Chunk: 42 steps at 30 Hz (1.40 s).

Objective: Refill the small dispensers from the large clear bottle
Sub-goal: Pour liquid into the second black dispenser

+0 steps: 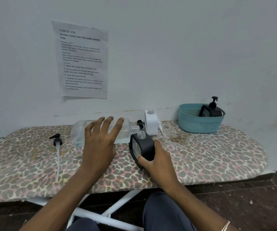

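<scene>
The large clear bottle (81, 132) lies on its side on the leopard-print board (201, 157), its open neck pointing right over the mouth of a small black dispenser (144, 145). My left hand (101, 142) rests on top of the bottle with fingers spread straight. My right hand (156, 160) grips the black dispenser from below and tilts it left. A white dispenser (151, 121) with no pump stands behind. A black pump with a long tube (57, 147) lies at the left.
A teal basket (199, 125) at the back right holds another black dispenser with its pump (212, 109). Another black pump head (140, 124) and a white pump (161, 129) lie beside the white dispenser. A paper sheet (82, 60) hangs on the wall.
</scene>
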Each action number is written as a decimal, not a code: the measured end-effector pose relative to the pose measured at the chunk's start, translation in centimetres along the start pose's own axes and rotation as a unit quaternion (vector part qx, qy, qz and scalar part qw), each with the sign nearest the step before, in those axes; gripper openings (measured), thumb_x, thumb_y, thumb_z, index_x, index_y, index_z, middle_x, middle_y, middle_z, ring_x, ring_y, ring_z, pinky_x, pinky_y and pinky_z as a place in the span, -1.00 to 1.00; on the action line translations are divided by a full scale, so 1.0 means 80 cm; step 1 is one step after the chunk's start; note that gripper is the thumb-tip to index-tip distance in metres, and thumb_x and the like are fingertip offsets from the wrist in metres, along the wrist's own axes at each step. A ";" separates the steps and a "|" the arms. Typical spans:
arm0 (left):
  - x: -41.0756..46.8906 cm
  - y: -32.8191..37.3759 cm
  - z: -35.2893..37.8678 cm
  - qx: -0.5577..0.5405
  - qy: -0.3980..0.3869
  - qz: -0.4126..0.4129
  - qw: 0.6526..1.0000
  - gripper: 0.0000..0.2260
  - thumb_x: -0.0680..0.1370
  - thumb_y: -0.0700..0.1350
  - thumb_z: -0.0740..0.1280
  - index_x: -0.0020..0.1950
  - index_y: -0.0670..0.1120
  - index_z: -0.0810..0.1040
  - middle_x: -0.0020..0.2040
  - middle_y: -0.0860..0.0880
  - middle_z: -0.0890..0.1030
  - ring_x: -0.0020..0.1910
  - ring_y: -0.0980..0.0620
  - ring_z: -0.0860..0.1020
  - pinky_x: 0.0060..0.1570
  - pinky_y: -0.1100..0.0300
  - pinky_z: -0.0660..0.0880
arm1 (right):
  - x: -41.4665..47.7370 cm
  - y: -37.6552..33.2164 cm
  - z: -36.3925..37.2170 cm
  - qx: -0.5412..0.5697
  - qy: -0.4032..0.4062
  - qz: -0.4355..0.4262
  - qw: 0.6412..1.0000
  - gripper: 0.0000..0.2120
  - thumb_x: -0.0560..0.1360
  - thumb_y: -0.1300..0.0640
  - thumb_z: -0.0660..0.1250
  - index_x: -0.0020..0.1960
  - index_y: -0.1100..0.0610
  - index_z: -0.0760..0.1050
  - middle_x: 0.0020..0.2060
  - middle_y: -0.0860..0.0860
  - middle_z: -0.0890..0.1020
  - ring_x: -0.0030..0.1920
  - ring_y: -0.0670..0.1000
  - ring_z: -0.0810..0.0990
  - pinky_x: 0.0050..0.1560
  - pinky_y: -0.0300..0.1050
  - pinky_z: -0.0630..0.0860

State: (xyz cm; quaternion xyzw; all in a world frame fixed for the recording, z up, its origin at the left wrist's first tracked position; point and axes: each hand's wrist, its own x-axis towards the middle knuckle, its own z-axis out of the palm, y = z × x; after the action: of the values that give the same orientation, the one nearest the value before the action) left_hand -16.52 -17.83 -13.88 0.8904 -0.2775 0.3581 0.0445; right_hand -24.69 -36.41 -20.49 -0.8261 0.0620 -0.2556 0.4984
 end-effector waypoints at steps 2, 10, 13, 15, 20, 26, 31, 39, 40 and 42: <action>-0.001 0.000 0.000 0.000 0.000 -0.001 1.000 -0.16 0.28 -0.42 0.51 0.55 -0.07 0.48 0.41 -0.21 0.56 0.41 -0.30 0.50 0.33 -0.24 0.34 | 0.000 0.000 0.000 0.000 -0.002 0.001 1.000 -0.62 0.50 -0.02 0.53 0.21 -0.15 0.43 -0.05 -0.23 0.67 -0.06 -0.31 0.64 -0.18 -0.41 0.53; 0.000 0.001 -0.002 -0.001 -0.003 0.001 1.000 -0.15 0.26 -0.43 0.53 0.54 -0.07 0.49 0.40 -0.21 0.56 0.41 -0.31 0.51 0.33 -0.24 0.34 | 0.000 0.000 0.000 -0.001 -0.002 0.002 1.000 -0.62 0.49 -0.01 0.53 0.16 -0.22 0.40 -0.07 -0.25 0.67 -0.06 -0.32 0.64 -0.19 -0.43 0.52; 0.001 0.001 -0.004 -0.001 -0.005 0.000 1.000 -0.16 0.27 -0.43 0.53 0.54 -0.07 0.49 0.40 -0.21 0.56 0.41 -0.31 0.51 0.33 -0.24 0.35 | 0.000 -0.001 0.000 -0.001 0.001 0.001 1.000 -0.62 0.48 -0.01 0.52 0.13 -0.28 0.38 -0.08 -0.27 0.66 -0.06 -0.34 0.63 -0.19 -0.45 0.51; 0.001 0.001 -0.004 -0.001 -0.005 0.001 1.000 -0.16 0.27 -0.43 0.53 0.54 -0.07 0.49 0.40 -0.21 0.56 0.41 -0.31 0.51 0.33 -0.24 0.35 | 0.000 -0.001 0.000 -0.002 0.001 -0.001 1.000 -0.63 0.48 -0.01 0.52 0.10 -0.30 0.38 -0.09 -0.29 0.66 -0.05 -0.34 0.63 -0.19 -0.44 0.52; 0.002 0.001 -0.005 -0.001 -0.004 0.002 1.000 -0.16 0.27 -0.44 0.50 0.54 -0.08 0.49 0.40 -0.22 0.57 0.41 -0.31 0.51 0.34 -0.25 0.34 | 0.000 0.000 0.000 0.001 -0.001 0.001 1.000 -0.63 0.49 -0.02 0.52 0.16 -0.23 0.40 -0.08 -0.25 0.66 -0.06 -0.31 0.63 -0.20 -0.41 0.53; 0.002 0.002 -0.005 -0.001 -0.005 0.002 1.000 -0.17 0.27 -0.44 0.51 0.54 -0.08 0.50 0.40 -0.22 0.57 0.41 -0.31 0.51 0.33 -0.24 0.34 | 0.001 0.000 0.000 0.006 -0.004 0.001 1.000 -0.64 0.49 -0.02 0.52 0.15 -0.23 0.41 -0.09 -0.23 0.67 -0.08 -0.28 0.65 -0.19 -0.37 0.57; 0.002 0.002 -0.006 0.000 -0.009 0.003 1.000 -0.17 0.27 -0.43 0.50 0.54 -0.07 0.49 0.40 -0.22 0.56 0.41 -0.31 0.51 0.33 -0.24 0.34 | 0.001 0.001 0.000 0.005 -0.003 0.002 1.000 -0.62 0.50 -0.02 0.52 0.14 -0.27 0.38 -0.08 -0.25 0.66 -0.07 -0.29 0.65 -0.19 -0.38 0.56; 0.002 0.002 -0.006 -0.001 -0.011 0.000 1.000 -0.16 0.26 -0.44 0.50 0.54 -0.07 0.49 0.40 -0.22 0.57 0.42 -0.31 0.50 0.33 -0.24 0.33 | 0.001 0.001 0.001 0.007 -0.005 0.006 1.000 -0.64 0.49 -0.02 0.52 0.19 -0.16 0.43 -0.10 -0.21 0.67 -0.12 -0.26 0.66 -0.25 -0.35 0.54; 0.002 0.003 -0.006 -0.002 -0.011 0.000 1.000 -0.16 0.26 -0.44 0.50 0.54 -0.07 0.50 0.40 -0.22 0.57 0.42 -0.31 0.50 0.33 -0.24 0.34 | 0.001 0.001 0.001 0.007 -0.004 0.005 1.000 -0.63 0.49 -0.02 0.53 0.19 -0.16 0.43 -0.10 -0.21 0.67 -0.12 -0.26 0.66 -0.26 -0.36 0.54; 0.002 0.003 -0.007 -0.002 -0.010 0.000 1.000 -0.16 0.26 -0.44 0.50 0.54 -0.07 0.50 0.40 -0.22 0.57 0.41 -0.31 0.51 0.33 -0.24 0.34 | 0.000 0.001 0.000 0.006 -0.003 0.005 1.000 -0.63 0.49 -0.02 0.53 0.18 -0.16 0.43 -0.10 -0.21 0.67 -0.11 -0.27 0.65 -0.26 -0.38 0.53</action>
State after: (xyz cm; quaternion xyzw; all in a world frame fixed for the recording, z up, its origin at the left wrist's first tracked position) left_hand -16.86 -17.93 -13.41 0.8939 -0.2788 0.3483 0.0431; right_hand -24.64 -36.42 -20.53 -0.8234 0.0631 -0.2511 0.5049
